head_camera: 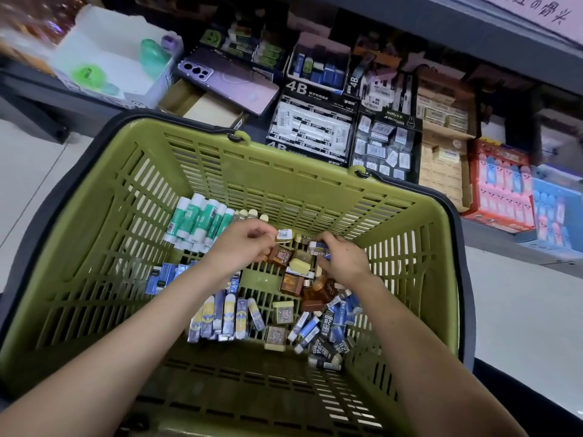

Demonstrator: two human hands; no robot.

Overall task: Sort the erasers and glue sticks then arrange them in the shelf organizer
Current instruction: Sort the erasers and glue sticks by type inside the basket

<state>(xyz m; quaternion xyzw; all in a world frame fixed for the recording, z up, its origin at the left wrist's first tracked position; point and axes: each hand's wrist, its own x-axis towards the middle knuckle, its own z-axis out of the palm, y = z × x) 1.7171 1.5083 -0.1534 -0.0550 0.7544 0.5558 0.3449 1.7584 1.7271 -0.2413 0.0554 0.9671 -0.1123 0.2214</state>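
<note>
L hand (243,244) pinches yellow eraser (286,236); R hand (342,260) fingers curled on blue eraser (319,246)

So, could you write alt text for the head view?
Two bare hands sort stationery inside a green basket: the left hand pinches a yellow eraser, the right hand grips a blue eraser. Glue sticks lie at the far left; shelf boxes stand behind.

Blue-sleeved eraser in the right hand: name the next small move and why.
Probably carry the blue-sleeved eraser, pinched by the right hand, to the blue-sleeved pile nearer in the green basket; it lies among brown erasers.
</note>
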